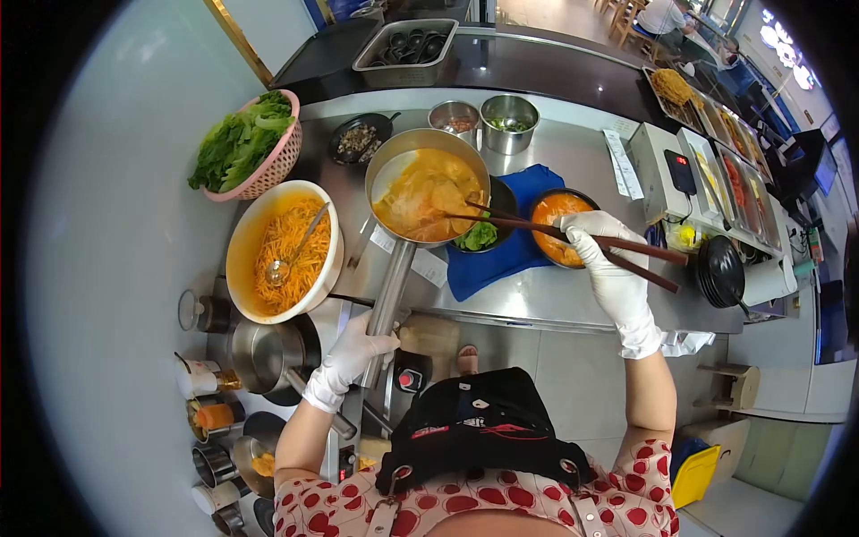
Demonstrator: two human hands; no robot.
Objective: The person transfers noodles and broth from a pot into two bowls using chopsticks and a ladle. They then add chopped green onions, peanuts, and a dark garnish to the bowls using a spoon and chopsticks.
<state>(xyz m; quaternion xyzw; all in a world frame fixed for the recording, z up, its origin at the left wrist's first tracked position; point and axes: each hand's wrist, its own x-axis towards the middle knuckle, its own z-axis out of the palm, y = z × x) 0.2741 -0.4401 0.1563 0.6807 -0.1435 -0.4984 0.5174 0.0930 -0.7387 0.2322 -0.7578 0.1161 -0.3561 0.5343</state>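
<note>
My left hand (pixel 349 358), in a white glove, is wrapped round the long metal handle of a saucepan (pixel 389 291). The pan is tilted and holds orange soup (pixel 429 192) with what look like noodles. In my gloved right hand (pixel 608 259) is a pair of long brown chopsticks (pixel 528 225), their tips inside the pan. Partly under the pan stands a dark bowl with green lettuce (pixel 479 234). Close to my right hand, a second dark bowl of orange soup (pixel 555 215) rests on a blue cloth (pixel 474 277).
Left stand a white bowl of shredded carrot (pixel 300 255) with a spoon and a pink basket of lettuce (pixel 259 148). Metal pots (pixel 510 121) and a black dish (pixel 360 139) line the counter's back. Stacked black bowls (pixel 720 268) and food trays (pixel 743 201) are at right.
</note>
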